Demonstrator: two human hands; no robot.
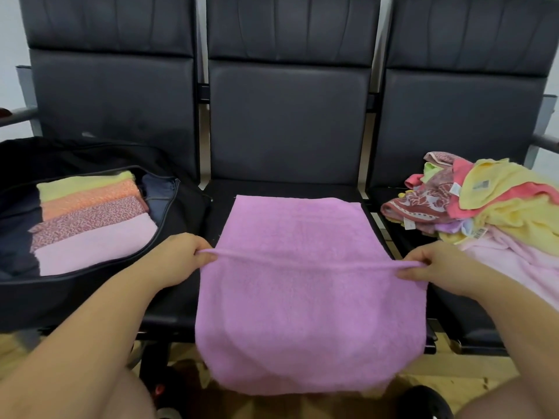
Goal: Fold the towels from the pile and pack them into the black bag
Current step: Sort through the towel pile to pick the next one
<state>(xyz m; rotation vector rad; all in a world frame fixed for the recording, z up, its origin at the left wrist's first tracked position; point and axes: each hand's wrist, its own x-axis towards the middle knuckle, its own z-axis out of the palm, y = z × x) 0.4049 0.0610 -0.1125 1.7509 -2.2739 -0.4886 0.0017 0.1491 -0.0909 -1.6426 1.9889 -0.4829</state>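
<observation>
open black bag left, towel pile right, bare seat strips between

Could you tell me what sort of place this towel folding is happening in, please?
Probably a waiting area or lobby: a row of joined black padded seats with metal armrests against a plain wall, used as a worktop for the purple towel.

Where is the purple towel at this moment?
In the head view, the purple towel lies on the middle seat, between the black bag and the pile, pinched by the left hand and right hand.
</observation>
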